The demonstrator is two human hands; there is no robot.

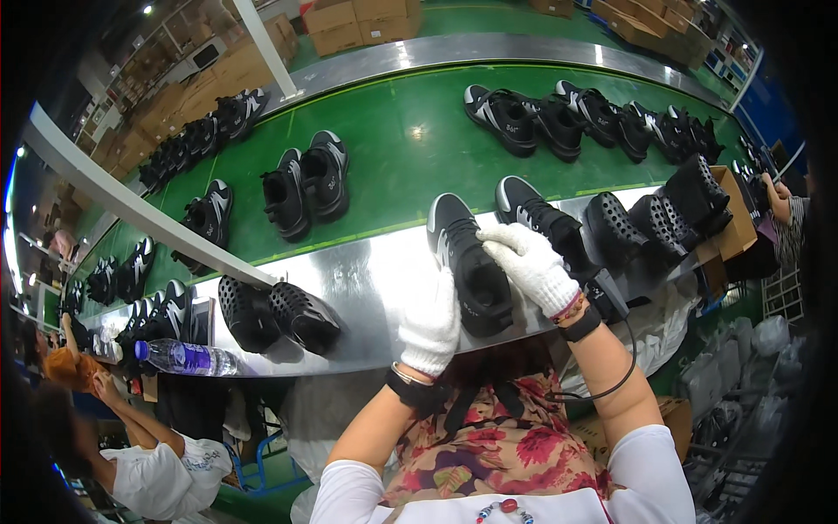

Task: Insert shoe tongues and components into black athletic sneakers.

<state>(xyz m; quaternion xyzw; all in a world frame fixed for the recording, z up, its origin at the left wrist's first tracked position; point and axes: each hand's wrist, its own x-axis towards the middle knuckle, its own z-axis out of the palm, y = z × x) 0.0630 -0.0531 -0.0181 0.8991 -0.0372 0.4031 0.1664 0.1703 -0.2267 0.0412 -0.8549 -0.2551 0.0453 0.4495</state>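
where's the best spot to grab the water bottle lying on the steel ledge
Probably the bottle by its mid-body, from above: it lies on its side along the ledge, cap toward the left, with its rounded side facing up and bare.

"What are you wearing on your hands?"

"White knitted cotton gloves, soft and matt, on my left hand [429, 321] and my right hand [529, 265]. The black shoe [469, 262] under them looks like matt synthetic mesh with a smooth white sole."

"And the ledge?"

"The metal shelf [367, 275] is bare brushed steel, shiny. The green belt [401, 148] is smooth, slightly glossy, probably rubber. The perforated shoes [275, 313] look like moulded plastic; the water bottle [185, 357] is clear plastic."
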